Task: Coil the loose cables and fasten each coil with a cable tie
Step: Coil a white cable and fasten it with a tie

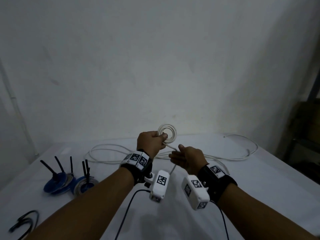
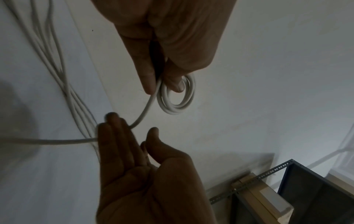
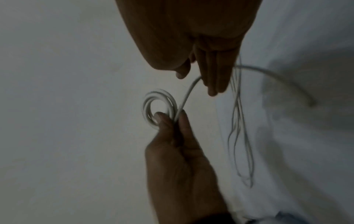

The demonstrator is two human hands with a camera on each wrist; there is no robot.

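Observation:
My left hand (image 1: 160,138) is raised above the table and pinches a small white coil (image 1: 167,133) of several turns between thumb and fingers; the same coil (image 2: 177,98) (image 3: 159,106) shows in both wrist views. From the coil the white cable (image 2: 145,109) runs down to my right hand (image 1: 178,153), whose fingers (image 2: 114,136) are straight and thumb apart. The cable lies across those fingers and goes on toward the table. The rest of the white cable (image 1: 230,159) lies in loose loops across the far part of the table.
Two tied coils, bluish (image 1: 58,183) and grey (image 1: 84,185), with black tie tails sticking up, sit at the left of the white table (image 1: 251,196). Black cable ties (image 1: 26,220) lie at the near left. A metal shelf (image 2: 298,189) with boxes stands to the right.

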